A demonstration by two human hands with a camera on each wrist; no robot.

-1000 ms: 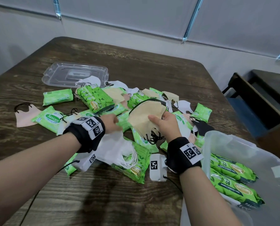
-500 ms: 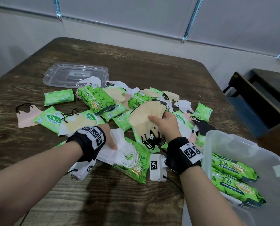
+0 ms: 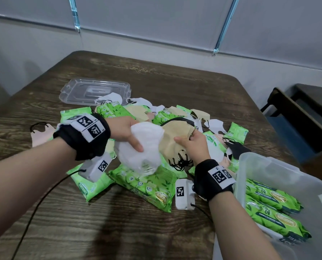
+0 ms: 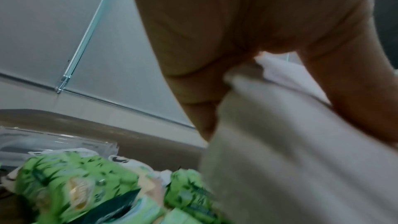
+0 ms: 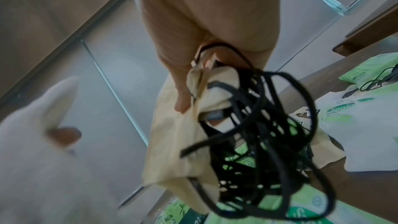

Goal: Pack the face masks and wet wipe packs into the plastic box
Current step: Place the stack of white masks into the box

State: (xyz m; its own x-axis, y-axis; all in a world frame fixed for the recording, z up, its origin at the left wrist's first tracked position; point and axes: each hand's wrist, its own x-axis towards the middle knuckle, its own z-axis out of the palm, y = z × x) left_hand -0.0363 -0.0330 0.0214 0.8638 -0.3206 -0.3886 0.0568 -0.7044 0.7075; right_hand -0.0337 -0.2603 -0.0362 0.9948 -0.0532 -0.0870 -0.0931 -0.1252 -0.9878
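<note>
Wood-grain bench (image 3: 156, 231) against a grey panelled wall, loose pile of masks and green wipe packs mid-surface, clear lid (image 3: 94, 91) at the far left of the pile.

Left hand (image 3: 125, 131) has its fingers curled over a stack of white face masks (image 3: 139, 147), thumb on top, held above a large wet wipe pack (image 3: 147, 186). Right hand (image 3: 195, 145) pinches a stack of beige face masks (image 3: 177, 136), whose black ear loops (image 5: 258, 134) hang in a tangle below the palm. The two stacks are touching or nearly so, white on the left, beige on the right.

Key relation: plastic box (image 3: 259, 166) sits at the near right corner, just beside the right wrist, with two large wipe packs (image 3: 269, 209) already lying flat along its floor. Right hand is clearly nearer; the left would have to cross over the pile and the right arm.

Judgement: beige stack goes in first, or white gets merged onto beige and the right hand carries both. Risk: dangling loops snag on the box rim.
</note>
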